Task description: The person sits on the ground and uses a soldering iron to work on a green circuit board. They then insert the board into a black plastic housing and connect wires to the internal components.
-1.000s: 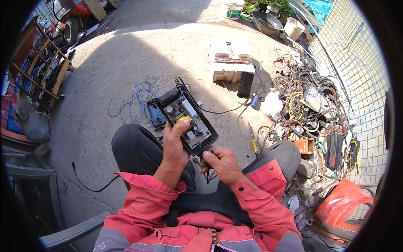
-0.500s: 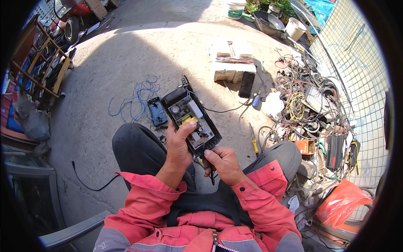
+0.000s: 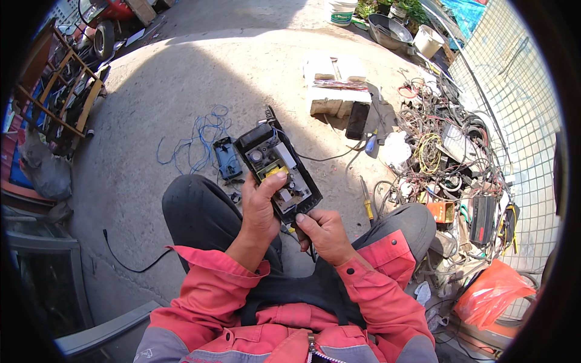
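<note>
Looking down from the head camera, the opened black power-supply box (image 3: 277, 171) sits above the person's lap at picture centre, its long axis running from eleven o'clock to five o'clock. The left hand (image 3: 260, 209) grips its lower left edge, thumb pressed on the yellow transformer (image 3: 273, 172) inside — the case holds a populated circuit board. At five o'clock from the box, touching its near end, the right hand (image 3: 324, 233) is curled tight around a dark tool or cable; I cannot tell which. The left hand carries the box. A black lid (image 3: 227, 158) lies on the concrete at nine o'clock — beside blue wire (image 3: 196, 139).
</note>
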